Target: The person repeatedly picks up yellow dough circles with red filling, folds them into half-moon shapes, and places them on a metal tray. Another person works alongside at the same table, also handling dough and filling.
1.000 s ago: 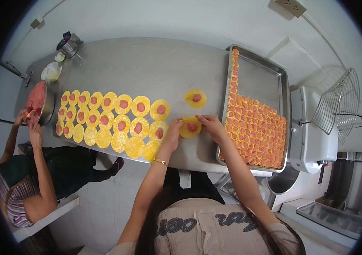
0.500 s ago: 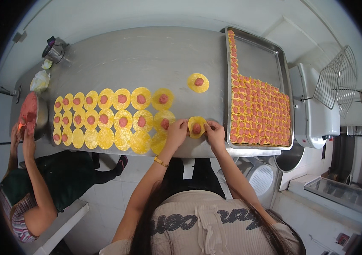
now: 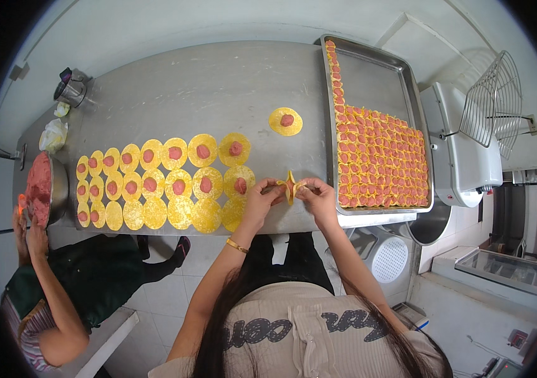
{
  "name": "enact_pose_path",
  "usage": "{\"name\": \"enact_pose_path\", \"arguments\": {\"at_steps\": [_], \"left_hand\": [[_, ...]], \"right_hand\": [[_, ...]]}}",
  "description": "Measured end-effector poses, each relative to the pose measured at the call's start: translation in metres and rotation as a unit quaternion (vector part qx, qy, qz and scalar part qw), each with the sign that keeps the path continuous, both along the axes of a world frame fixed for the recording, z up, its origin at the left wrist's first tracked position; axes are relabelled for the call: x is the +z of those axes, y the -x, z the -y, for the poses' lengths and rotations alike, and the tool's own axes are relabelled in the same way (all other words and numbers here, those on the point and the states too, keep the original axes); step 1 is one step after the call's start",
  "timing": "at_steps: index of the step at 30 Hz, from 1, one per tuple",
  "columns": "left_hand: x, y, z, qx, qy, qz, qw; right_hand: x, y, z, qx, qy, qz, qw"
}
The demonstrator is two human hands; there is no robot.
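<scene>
Between my hands a round yellow dumpling wrapper (image 3: 290,189) with pink meat filling is held up at the table's near edge, its sides pinched inward. My left hand (image 3: 262,203) pinches its left side; my right hand (image 3: 317,201) pinches the right side. Beyond them a single wrapper (image 3: 285,121) lies flat with a ball of filling. To the left, three rows of wrappers (image 3: 203,151) are laid out, most topped with filling; several in the nearest row (image 3: 180,214) are bare. Right of my hands, folded dumplings (image 3: 382,160) in close rows fill much of a metal tray (image 3: 372,75).
A metal bowl (image 3: 60,189) of pink ground meat (image 3: 39,183) stands at the far left, with a co-worker's hands (image 3: 31,238) beside it. A metal jug (image 3: 71,91) and a crumpled plastic bag (image 3: 54,135) sit behind. A white appliance (image 3: 454,145) adjoins the tray.
The wrapper went from open and roughly round to narrow, its two sides drawn inward by my fingers. The whole view has shifted slightly.
</scene>
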State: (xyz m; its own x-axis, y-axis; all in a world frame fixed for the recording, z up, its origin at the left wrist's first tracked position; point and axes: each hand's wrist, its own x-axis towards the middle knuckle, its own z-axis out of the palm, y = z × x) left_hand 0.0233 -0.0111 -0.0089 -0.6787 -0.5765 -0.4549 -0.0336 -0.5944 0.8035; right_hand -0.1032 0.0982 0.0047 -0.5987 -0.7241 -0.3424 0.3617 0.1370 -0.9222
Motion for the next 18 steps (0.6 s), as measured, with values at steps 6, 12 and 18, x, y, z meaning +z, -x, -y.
{"name": "enact_pose_path", "arguments": {"at_steps": [6,12,18], "left_hand": [[0.003,-0.003,-0.002,0.049,-0.035,-0.019,0.998],[0.019,-0.005,-0.015,0.089,-0.043,-0.068,0.993],[0.036,-0.012,-0.016,0.089,-0.068,-0.096,0.989]], "right_hand": [[0.017,-0.008,0.004,-0.012,0.069,0.091,0.993],[0.024,-0.015,0.006,0.009,0.015,-0.038,0.999],[0.013,-0.008,0.0,-0.002,0.016,-0.116,0.993]]}}
